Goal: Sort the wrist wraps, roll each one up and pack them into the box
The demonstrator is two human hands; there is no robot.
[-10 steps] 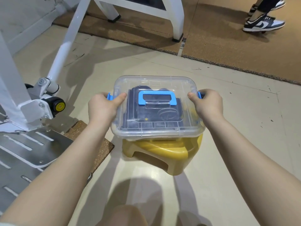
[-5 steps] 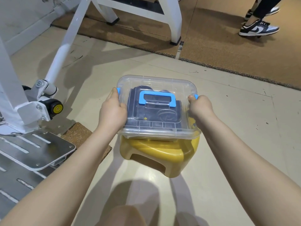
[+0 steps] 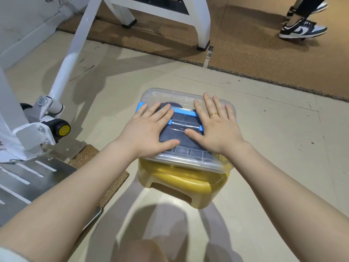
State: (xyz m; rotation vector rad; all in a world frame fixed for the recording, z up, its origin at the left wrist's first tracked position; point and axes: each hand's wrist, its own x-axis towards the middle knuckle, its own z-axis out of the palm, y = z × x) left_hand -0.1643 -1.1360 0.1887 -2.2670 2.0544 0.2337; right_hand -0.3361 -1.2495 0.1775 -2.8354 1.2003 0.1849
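Grip absent: left hand and right hand lie flat, fingers spread, on box lid.

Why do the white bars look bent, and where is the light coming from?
Head view: the wide-angle lens bows the white frame near the edges. The person's shadow falls forward on the floor, so the light seems to come from behind them. The box lid shows soft glare; both hands look sharp.
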